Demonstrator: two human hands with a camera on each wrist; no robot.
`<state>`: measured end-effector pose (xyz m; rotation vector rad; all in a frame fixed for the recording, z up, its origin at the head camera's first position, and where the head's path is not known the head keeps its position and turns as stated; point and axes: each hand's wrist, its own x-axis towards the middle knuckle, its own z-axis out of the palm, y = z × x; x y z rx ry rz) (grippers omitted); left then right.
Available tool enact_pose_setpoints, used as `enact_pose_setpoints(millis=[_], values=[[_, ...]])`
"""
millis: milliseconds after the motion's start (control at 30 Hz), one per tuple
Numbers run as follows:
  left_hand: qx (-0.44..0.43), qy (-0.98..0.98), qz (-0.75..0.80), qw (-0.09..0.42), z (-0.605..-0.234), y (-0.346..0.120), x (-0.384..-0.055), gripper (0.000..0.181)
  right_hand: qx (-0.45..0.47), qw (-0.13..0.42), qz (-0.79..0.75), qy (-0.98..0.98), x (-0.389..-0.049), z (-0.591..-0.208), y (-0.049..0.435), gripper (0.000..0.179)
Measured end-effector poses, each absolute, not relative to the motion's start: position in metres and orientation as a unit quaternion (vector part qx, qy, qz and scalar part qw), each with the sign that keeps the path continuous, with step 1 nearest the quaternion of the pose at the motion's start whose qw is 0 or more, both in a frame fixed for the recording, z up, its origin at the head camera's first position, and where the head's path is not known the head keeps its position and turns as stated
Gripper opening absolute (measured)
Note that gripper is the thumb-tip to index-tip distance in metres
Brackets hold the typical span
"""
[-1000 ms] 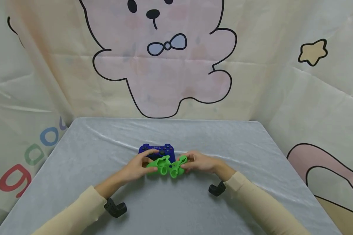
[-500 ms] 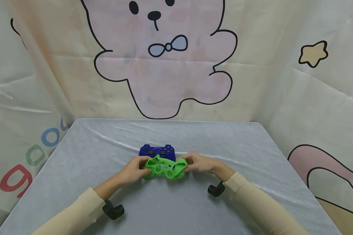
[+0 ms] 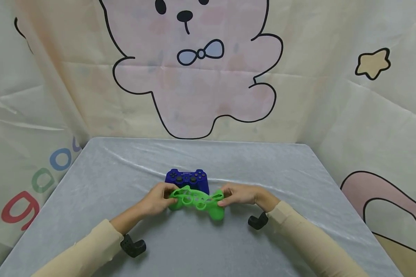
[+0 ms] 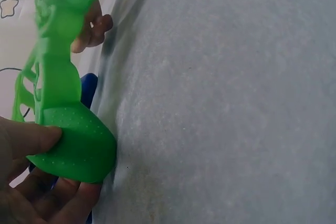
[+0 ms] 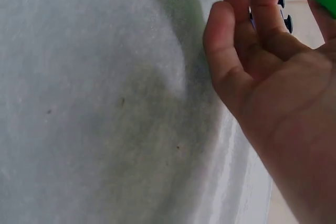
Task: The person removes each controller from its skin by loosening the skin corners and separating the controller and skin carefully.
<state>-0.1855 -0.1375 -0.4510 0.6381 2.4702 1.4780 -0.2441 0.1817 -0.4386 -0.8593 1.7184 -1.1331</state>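
A bright green silicone controller cover (image 3: 195, 199) is held up between both hands, just in front of a blue game controller (image 3: 187, 178) that lies on the table. My left hand (image 3: 158, 199) pinches the cover's left grip, thumb on the near side and fingers behind, as the left wrist view shows on the dotted green grip (image 4: 79, 142). At the cover's other end, my right hand (image 3: 240, 194) pinches the right grip between thumb and fingers. The cover looks hollow, with round openings along its face. It hides the controller's lower part in the head view.
A grey velvety cloth covers the table (image 3: 194, 246). Behind it hangs a curtain (image 3: 201, 96) printed with a bear. Each wrist bears a black camera, one left camera (image 3: 133, 246) and one right camera (image 3: 258, 221).
The cover's right grip has swung down and straightened out, and its face has spread wider. The left hand has shifted slightly left from the controller. The blue controller stays in place.
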Motion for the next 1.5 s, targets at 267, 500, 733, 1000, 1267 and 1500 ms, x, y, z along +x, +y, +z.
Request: enact_pose_setpoints(millis=[267, 500, 733, 1000, 1267, 1500], values=[[0.221, 0.829, 0.481, 0.178, -0.445, -0.128, -0.178, 0.065, -0.270, 0.400, -0.474, 0.737, -0.239, -0.438, 0.173, 0.043], [0.206, 0.821, 0.502, 0.176, -0.449, -0.124, -0.178, 0.036, -0.255, 0.288, -0.519, 0.763, -0.229, -0.445, 0.162, 0.047], [0.111, 0.805, 0.566, 0.135, -0.446, -0.125, -0.177, 0.016, -0.250, 0.302, -0.529, 0.753, -0.226, -0.450, 0.164, 0.057], [0.123, 0.844, 0.511, 0.104, -0.445, -0.124, -0.181, 0.057, -0.271, 0.312, -0.535, 0.737, -0.225, -0.448, 0.165, 0.064], [0.033, 0.911, 0.410, 0.037, -0.434, -0.112, -0.179, 0.023, -0.262, 0.265, -0.524, 0.766, -0.221, -0.447, 0.165, 0.040], [0.128, 0.857, 0.481, 0.132, -0.442, -0.128, -0.174, 0.043, -0.255, 0.265, -0.537, 0.759, -0.216, -0.451, 0.166, 0.036]])
